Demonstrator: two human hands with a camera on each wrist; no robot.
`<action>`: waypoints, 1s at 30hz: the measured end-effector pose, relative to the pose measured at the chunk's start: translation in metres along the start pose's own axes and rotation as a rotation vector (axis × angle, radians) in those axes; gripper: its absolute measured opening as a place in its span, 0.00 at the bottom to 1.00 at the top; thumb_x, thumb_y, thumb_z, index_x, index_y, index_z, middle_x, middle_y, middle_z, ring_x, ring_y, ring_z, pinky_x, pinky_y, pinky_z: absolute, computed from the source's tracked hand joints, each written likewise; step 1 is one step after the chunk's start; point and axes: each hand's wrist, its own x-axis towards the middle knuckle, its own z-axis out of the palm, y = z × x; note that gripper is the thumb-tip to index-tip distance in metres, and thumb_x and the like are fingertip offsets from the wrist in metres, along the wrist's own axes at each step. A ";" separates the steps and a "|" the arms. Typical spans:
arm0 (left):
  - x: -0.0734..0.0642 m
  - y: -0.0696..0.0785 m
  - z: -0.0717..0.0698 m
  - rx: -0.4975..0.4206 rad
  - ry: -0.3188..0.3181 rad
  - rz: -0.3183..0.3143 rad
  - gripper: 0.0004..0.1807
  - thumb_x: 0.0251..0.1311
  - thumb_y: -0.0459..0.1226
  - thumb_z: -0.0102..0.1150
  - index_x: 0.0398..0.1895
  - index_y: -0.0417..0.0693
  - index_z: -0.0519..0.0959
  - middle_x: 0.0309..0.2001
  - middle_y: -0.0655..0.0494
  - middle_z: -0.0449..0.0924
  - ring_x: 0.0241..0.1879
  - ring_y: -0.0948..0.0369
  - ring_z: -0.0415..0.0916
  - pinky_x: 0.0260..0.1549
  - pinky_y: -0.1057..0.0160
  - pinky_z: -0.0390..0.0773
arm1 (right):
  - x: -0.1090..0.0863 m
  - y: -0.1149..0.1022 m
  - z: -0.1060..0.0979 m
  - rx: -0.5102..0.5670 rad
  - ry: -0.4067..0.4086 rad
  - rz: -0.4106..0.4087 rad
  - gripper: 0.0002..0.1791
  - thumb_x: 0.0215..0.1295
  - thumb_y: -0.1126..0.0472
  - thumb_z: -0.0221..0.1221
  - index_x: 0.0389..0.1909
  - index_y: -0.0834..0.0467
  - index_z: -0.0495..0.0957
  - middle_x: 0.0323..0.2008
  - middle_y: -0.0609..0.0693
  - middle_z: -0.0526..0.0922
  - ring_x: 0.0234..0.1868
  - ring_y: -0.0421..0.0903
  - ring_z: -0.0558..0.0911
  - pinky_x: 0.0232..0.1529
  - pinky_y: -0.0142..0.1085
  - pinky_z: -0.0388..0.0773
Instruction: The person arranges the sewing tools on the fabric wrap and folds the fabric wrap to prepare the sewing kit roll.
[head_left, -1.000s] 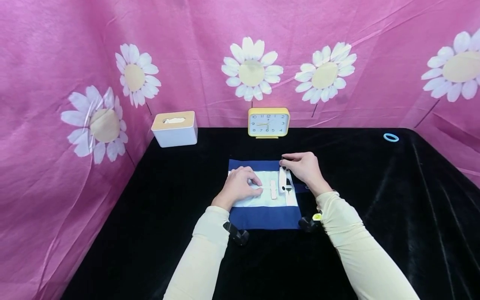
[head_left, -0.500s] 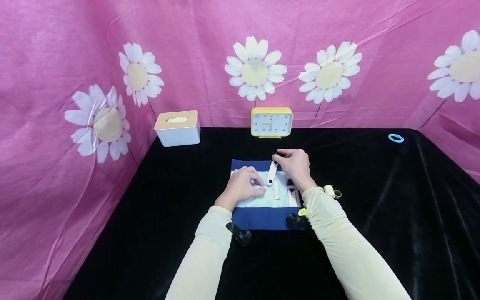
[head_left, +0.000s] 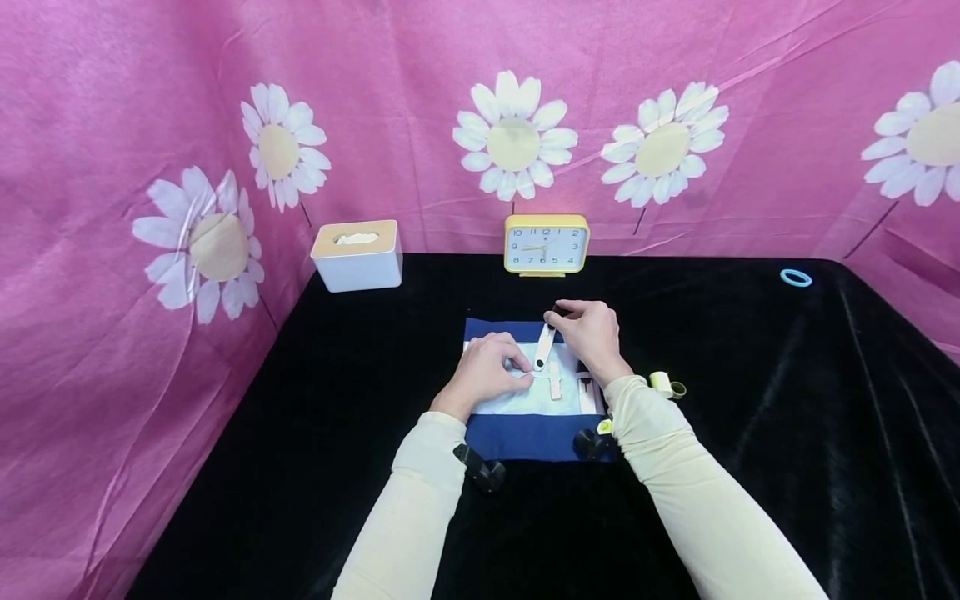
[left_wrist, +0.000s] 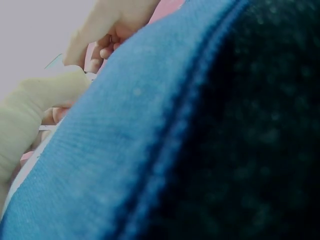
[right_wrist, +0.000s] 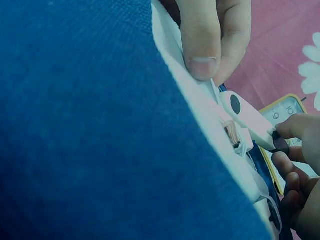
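In the head view, a blue cloth organizer (head_left: 532,437) lies unfolded on the black table, its pale lining (head_left: 517,403) facing up. My right hand (head_left: 592,333) pinches the black end of a slim white tool (head_left: 545,346), whose exact kind I cannot tell. The tool slants over the lining, its lower end with a black oval close to my left fingertips. On the lining's left part rests my left hand (head_left: 487,367), thumb and fingers pinching a thin white strap (head_left: 538,375). The right wrist view shows my left thumb (right_wrist: 202,62) at the lining's edge and the tool (right_wrist: 250,117).
A small pinkish-white strip (head_left: 555,382) lies on the lining, with a black-topped item (head_left: 585,379) under a band to its right. Around stand a tissue box (head_left: 358,257), a yellow clock (head_left: 546,244), a blue ring (head_left: 796,277) and a pale yellow roll (head_left: 662,384).
My right hand has carried the white tool left from the organizer's right side toward my left hand, and the tool has tilted. The left hand has stayed in place.
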 end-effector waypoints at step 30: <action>0.000 -0.002 0.001 -0.168 0.025 -0.029 0.03 0.51 0.37 0.74 0.28 0.50 0.88 0.32 0.60 0.79 0.32 0.66 0.70 0.34 0.71 0.68 | 0.003 0.003 0.002 -0.129 -0.155 -0.136 0.21 0.63 0.50 0.68 0.51 0.60 0.86 0.37 0.56 0.90 0.38 0.53 0.85 0.43 0.46 0.76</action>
